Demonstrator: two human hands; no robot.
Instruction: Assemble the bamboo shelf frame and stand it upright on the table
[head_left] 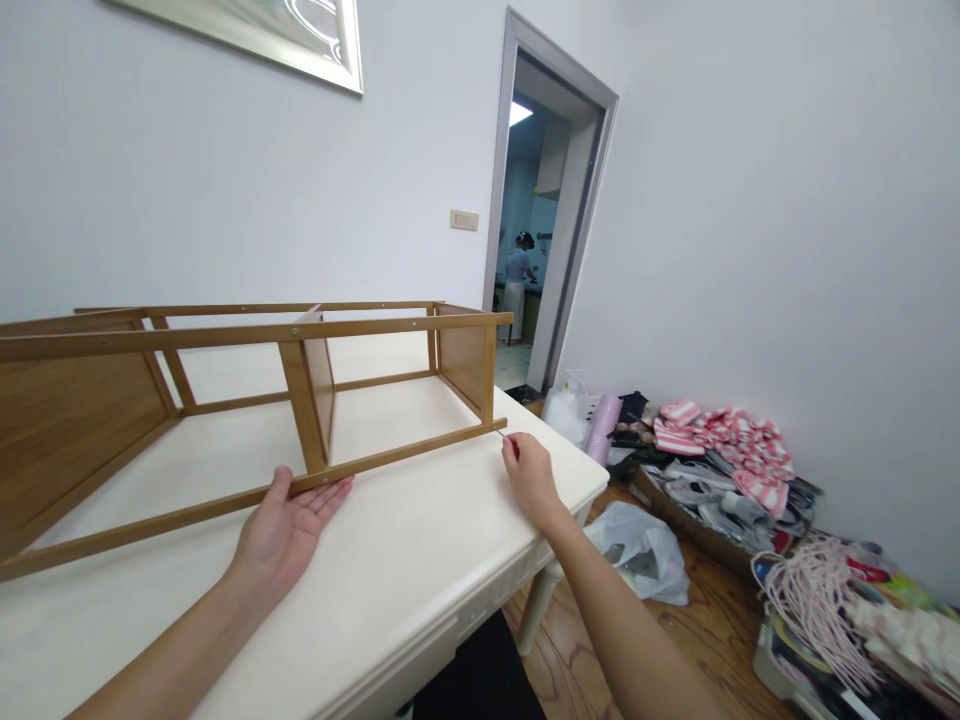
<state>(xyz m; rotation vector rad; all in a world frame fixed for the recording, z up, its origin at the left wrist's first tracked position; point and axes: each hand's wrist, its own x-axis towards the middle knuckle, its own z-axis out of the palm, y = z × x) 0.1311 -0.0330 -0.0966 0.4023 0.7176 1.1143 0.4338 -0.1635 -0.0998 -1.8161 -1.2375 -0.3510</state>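
Note:
A brown wooden shelf frame (pixel 300 400) lies on its side across the white table (pixel 420 540), with panels set between its long rails. My left hand (pixel 281 525) is palm up at the near lower rail, thumb in front and fingers stretched underneath, holding it by the middle crosspiece. At the right end of that same rail, my right hand (pixel 531 480) is closed in a pinch. A thin dark metal tool, like a hex key, shows between its fingers and points at the rail's end. Most of this tool is hidden by the hand.
Right of the table, a plastic bag (pixel 641 550) lies on the wooden floor. Beyond it are a box of clothes (pixel 720 500) and a bin with a bundle of cord (pixel 817 610). Another person (pixel 517 270) stands beyond the doorway (pixel 555 200).

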